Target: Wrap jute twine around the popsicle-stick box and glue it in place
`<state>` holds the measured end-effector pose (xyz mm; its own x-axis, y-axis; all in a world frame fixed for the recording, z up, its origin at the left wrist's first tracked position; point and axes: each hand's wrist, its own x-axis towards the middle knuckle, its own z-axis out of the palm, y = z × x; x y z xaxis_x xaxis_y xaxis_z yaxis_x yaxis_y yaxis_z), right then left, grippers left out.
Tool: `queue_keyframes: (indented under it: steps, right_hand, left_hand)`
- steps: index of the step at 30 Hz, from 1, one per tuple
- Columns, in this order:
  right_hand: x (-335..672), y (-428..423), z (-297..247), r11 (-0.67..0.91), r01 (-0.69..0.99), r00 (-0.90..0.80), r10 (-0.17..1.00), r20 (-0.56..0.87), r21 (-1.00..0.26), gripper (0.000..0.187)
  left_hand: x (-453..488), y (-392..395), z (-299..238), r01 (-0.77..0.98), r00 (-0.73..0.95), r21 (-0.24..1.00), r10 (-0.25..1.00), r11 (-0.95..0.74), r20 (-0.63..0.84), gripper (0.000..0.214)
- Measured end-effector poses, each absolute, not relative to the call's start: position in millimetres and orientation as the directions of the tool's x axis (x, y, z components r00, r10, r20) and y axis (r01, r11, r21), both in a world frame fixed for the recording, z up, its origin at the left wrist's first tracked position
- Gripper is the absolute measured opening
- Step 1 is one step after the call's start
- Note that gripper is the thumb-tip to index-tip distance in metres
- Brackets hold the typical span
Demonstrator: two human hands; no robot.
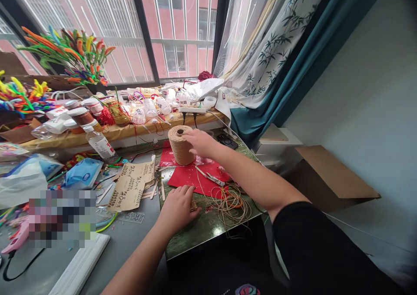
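Two hands were at work in the head view, well apart from each other. The right hand reached out with its fingers spread and loose, the tips touching the top edge of the twine spool and not wrapped round it. That looked like a steadying touch. The spool stood upright on its flat end, on the far corner of a red sheet.

Nearer the person than the spool, the left hand lay palm down on the green mat. Its fingers were bent over a small straw-coloured piece, probably to pin it flat. Whether they gripped it could not be told.

Right of that hand and nearer than the spool, a loose tangle of twine lay on the mat's edge. A metal tool lay on the red sheet between tangle and spool, within easy reach.

Left of the spool lay brown printed cards and a few wooden sticks. Further left were a blue wipes pack and a tilted bottle.

Behind the spool a cluttered sill carried a power strip. Bright pipe cleaners fanned out far to the left.
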<state>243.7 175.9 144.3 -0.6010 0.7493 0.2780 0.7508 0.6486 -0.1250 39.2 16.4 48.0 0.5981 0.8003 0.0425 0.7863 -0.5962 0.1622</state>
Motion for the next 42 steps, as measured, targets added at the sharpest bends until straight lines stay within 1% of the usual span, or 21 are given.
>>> queue_keyframes:
  steps: [1,2,4,6,8,10,13,15,17,20,25,26,27,28,29,30,31,33,36,38,42]
  right_hand:
    - [237.1,195.5,144.7,0.632,0.771,-0.599,0.763,0.244,-0.086,0.064]
    - [231.2,212.1,145.0,0.608,0.792,-0.588,0.782,0.206,-0.047,0.065]
    - [221.7,236.8,146.8,0.592,0.805,-0.59,0.795,0.138,0.029,0.059]
    - [213.9,252.4,149.8,0.597,0.801,-0.599,0.795,0.093,0.054,0.056]
    - [204.8,262.9,151.8,0.58,0.814,-0.58,0.81,0.089,0.029,0.058]
    - [191.9,271.8,150.3,0.515,0.857,-0.507,0.852,0.131,-0.029,0.061]
    - [164.9,284.9,140.5,0.343,0.927,-0.308,0.927,0.213,-0.151,0.069]
    - [144.8,293.2,132.3,0.247,0.946,-0.194,0.95,0.244,-0.211,0.072]
    - [126.2,300.6,126.7,0.204,0.949,-0.14,0.955,0.261,-0.24,0.073]
    - [107.5,307.6,127.6,0.236,0.93,-0.153,0.946,0.286,-0.284,0.066]
    - [124.7,301.1,134.2,0.45,0.819,-0.332,0.878,0.346,-0.357,0.042]
    - [135.4,296.4,129.9,0.463,0.793,-0.314,0.868,0.385,-0.396,0.038]
    - [146.8,290.6,122.5,0.457,0.727,-0.226,0.864,0.45,-0.512,0.033]
    - [157.7,283.9,112.0,0.389,0.64,-0.055,0.883,0.465,-0.662,0.03]
    - [166.8,276.6,99.2,0.281,0.538,0.131,0.903,0.408,-0.795,0.032]
    - [173.4,269.0,84.9,0.211,0.509,0.193,0.917,0.35,-0.834,0.037]
    - [177.0,261.5,70.3,0.159,0.49,0.213,0.932,0.294,-0.857,0.04]
    - [176.5,248.9,45.2,0.075,0.459,0.201,0.962,0.186,-0.885,0.038]
    - [169.7,237.6,27.3,0.01,0.428,0.159,0.984,0.086,-0.904,0.026]
    - [170.8,232.5,27.5,-0.008,0.423,0.137,0.989,0.055,-0.906,0.023]
    - [186.9,214.8,35.2,-0.006,0.441,0.085,0.996,0.035,-0.898,0.025]
  left_hand:
    - [39.1,16.8,47.1,0.785,0.601,0.155,0.798,-0.6,0.044,0.065]
    - [38.9,17.3,46.2,0.785,0.603,0.148,0.797,-0.602,0.047,0.065]
    - [38.4,18.3,44.7,0.782,0.607,0.139,0.793,-0.607,0.051,0.064]
    - [37.8,18.7,44.1,0.782,0.607,0.137,0.792,-0.609,0.056,0.064]
    - [37.1,18.6,44.4,0.78,0.608,0.139,0.792,-0.61,0.062,0.064]
    - [36.5,18.3,45.1,0.777,0.61,0.145,0.79,-0.612,0.065,0.064]
    - [35.4,18.2,45.6,0.776,0.607,0.164,0.792,-0.609,0.066,0.065]
    - [34.6,18.4,45.3,0.778,0.602,0.176,0.795,-0.604,0.068,0.066]
    - [34.0,18.5,45.2,0.778,0.599,0.183,0.797,-0.601,0.071,0.069]
    - [33.1,17.9,46.0,0.78,0.595,0.186,0.8,-0.598,0.076,0.07]
    - [31.1,17.2,46.9,0.773,0.597,0.21,0.799,-0.598,0.076,0.071]
    - [30.7,17.3,46.6,0.772,0.596,0.216,0.799,-0.597,0.077,0.072]
    - [30.4,17.5,46.3,0.772,0.595,0.22,0.8,-0.597,0.079,0.072]
    - [30.2,17.6,46.1,0.771,0.595,0.223,0.799,-0.597,0.082,0.072]
    - [30.2,17.8,46.0,0.77,0.596,0.225,0.799,-0.597,0.083,0.072]
    - [30.2,17.9,46.1,0.77,0.595,0.226,0.799,-0.597,0.084,0.071]
    - [30.5,17.9,46.4,0.77,0.594,0.228,0.8,-0.596,0.083,0.07]
    - [31.3,17.5,47.7,0.772,0.593,0.229,0.801,-0.593,0.076,0.069]
    - [33.2,15.7,49.7,0.777,0.592,0.217,0.803,-0.591,0.07,0.07]
    - [34.5,14.3,50.3,0.78,0.59,0.204,0.804,-0.591,0.074,0.071]
    - [36.4,12.6,49.1,0.787,0.585,0.186,0.807,-0.588,0.079,0.072]
